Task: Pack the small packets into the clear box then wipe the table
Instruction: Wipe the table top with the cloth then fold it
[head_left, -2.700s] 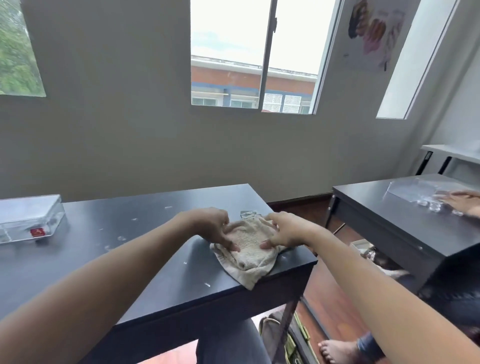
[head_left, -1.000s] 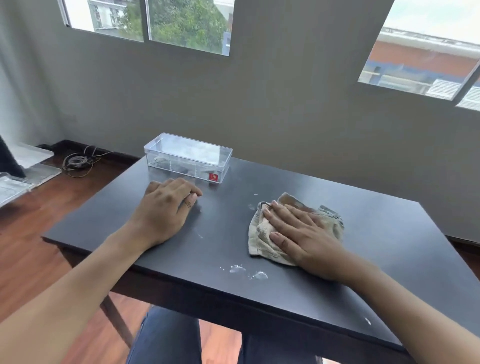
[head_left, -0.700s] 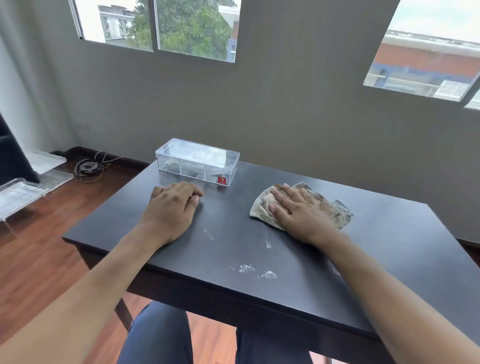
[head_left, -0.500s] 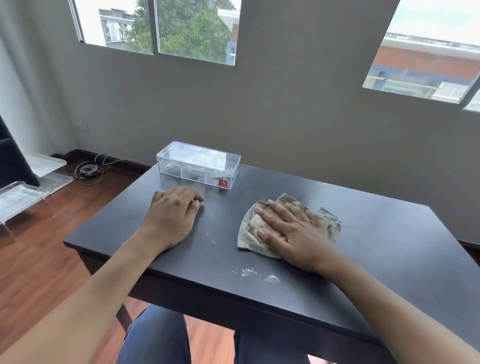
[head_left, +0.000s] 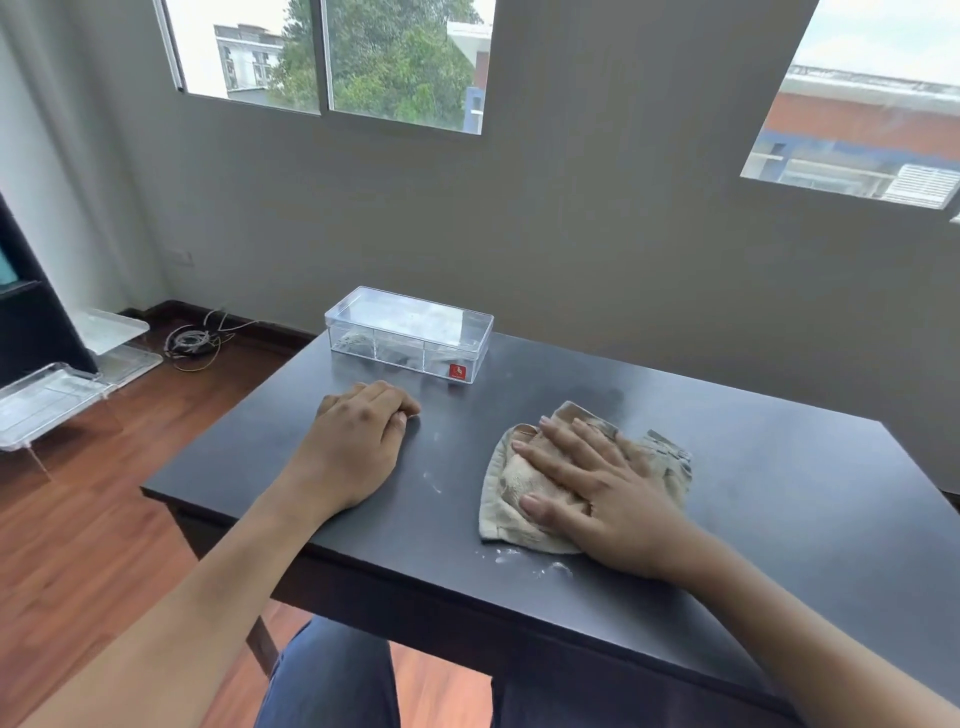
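Right hand (head_left: 597, 499) flat, fingers straight, pressing the cloth (head_left: 524, 519); left hand (head_left: 358, 447) rests loosely curled, holding nothing. Clear box (head_left: 410, 335) far; contents indistinct.

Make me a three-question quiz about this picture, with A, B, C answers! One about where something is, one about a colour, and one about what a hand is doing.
1. Where is the clear box?
A. At the table's far edge
B. On the floor
C. Under the cloth

2. What colour is the box's little sticker?
A. Green
B. Red
C. Blue

3. What is the right hand doing?
A. Lifting the box
B. Pointing at the window
C. Pressing flat on the cloth

Answers:
1. A, it sits on the black table near the wall.
2. B, the sticker on its front is red.
3. C, the straight fingers lie spread on the beige cloth, while the left hand rests on the table.
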